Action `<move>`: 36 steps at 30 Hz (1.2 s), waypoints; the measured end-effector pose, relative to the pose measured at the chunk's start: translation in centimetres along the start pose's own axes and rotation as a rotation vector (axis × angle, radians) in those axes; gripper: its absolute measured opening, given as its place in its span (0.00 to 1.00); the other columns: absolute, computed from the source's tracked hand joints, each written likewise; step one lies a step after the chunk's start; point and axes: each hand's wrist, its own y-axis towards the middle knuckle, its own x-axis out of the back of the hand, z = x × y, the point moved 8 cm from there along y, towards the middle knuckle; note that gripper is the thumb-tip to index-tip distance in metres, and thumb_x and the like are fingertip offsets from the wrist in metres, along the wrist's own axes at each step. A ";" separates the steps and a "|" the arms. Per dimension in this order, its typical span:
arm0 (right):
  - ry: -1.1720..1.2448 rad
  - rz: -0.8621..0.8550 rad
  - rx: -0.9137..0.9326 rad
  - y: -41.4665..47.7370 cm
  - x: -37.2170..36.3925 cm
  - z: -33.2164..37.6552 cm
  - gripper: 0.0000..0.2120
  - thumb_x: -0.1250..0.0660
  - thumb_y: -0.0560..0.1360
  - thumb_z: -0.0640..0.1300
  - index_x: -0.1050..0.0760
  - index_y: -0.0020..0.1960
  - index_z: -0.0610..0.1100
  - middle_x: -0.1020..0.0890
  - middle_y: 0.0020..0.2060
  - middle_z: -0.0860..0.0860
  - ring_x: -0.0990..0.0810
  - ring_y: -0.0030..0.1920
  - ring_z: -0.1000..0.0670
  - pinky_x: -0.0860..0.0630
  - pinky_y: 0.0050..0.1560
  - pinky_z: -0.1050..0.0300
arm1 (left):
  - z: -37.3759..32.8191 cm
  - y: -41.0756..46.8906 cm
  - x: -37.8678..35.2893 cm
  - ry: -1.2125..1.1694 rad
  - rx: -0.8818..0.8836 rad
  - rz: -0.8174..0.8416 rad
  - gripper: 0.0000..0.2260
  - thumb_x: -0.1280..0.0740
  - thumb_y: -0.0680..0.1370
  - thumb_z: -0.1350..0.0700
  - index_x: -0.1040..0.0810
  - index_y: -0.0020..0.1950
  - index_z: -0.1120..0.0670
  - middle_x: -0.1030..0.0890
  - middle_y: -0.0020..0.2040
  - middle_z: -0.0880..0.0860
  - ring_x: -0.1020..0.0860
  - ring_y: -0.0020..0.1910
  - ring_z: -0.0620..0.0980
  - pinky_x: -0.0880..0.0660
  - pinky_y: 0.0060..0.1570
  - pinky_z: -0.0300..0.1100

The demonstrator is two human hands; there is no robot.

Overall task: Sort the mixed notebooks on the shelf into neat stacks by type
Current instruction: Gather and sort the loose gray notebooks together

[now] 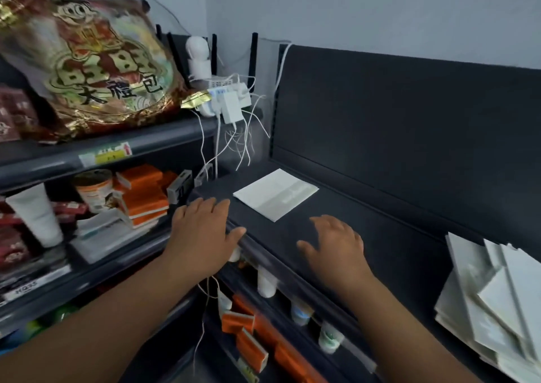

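Observation:
One white notebook [275, 194] lies flat on the dark shelf [389, 248], near its back left corner. A loose, crooked heap of white notebooks [491, 303] sits at the shelf's right end, partly cut off by the frame edge. My left hand [205, 230] hovers palm down over the shelf's front left corner with relaxed fingers and holds nothing. My right hand [336, 243] is spread palm down over the middle of the shelf, a little in front of the single notebook, also holding nothing.
A dark back panel [409, 119] rises behind the shelf. White chargers and dangling cables [231, 104] hang at the back left corner. To the left, another rack carries a big red and gold snack bag [87, 63], orange boxes [143, 195] and a white tube [38, 216]. Orange boxes and bottles fill the lower shelf [263, 324].

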 end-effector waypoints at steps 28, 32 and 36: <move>-0.060 0.140 -0.437 14.8 -7.8 0.6 0.27 0.46 0.81 0.59 0.44 0.78 0.50 0.44 0.78 0.52 0.51 0.79 0.45 0.52 0.76 0.44 | 0.4 25.4 -12.7 -1.007 0.190 0.771 0.12 0.30 0.75 0.60 0.25 0.56 0.61 0.18 0.53 0.58 0.20 0.49 0.56 0.24 0.45 0.47; 0.006 0.093 -0.462 14.4 -7.2 0.8 0.24 0.42 0.80 0.56 0.37 0.74 0.50 0.35 0.74 0.53 0.42 0.76 0.46 0.45 0.75 0.47 | -0.9 25.9 -12.4 -0.896 0.014 0.810 0.04 0.32 0.77 0.63 0.21 0.51 0.59 0.17 0.49 0.58 0.19 0.48 0.56 0.23 0.45 0.47; 0.116 -0.121 -0.508 13.2 -4.6 0.1 0.25 0.37 0.79 0.52 0.37 0.74 0.51 0.34 0.73 0.53 0.38 0.74 0.48 0.38 0.72 0.47 | -3.1 26.7 -9.0 -0.886 -0.233 0.629 0.03 0.34 0.78 0.62 0.22 0.47 0.56 0.19 0.44 0.54 0.21 0.39 0.51 0.29 0.33 0.40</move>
